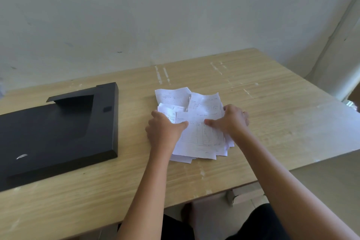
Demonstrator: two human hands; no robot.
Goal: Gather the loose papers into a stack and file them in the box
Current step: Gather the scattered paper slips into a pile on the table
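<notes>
Papers, white printed sheets with ruled tables and creased edges [196,121], lie fanned in a loose overlapping pile on the pale wood-grain tabletop [272,103], their corners pointing every way, so they need squaring before they can be filed. The flat black file box with a cut-out front [58,132] rests well apart to the left on the same table, lying on its side with its opening facing away from the pile; I judge it waits there for the finished stack. The left hand [163,130] presses on the pile's left edge, thumb laid over the top sheet, fingers spread and not closed round anything. The right hand [231,121] cups the right edge likewise, thumb flat on the paper. Both hands bracket the pile, seemingly to push the sheets together; nothing is lifted.
</notes>
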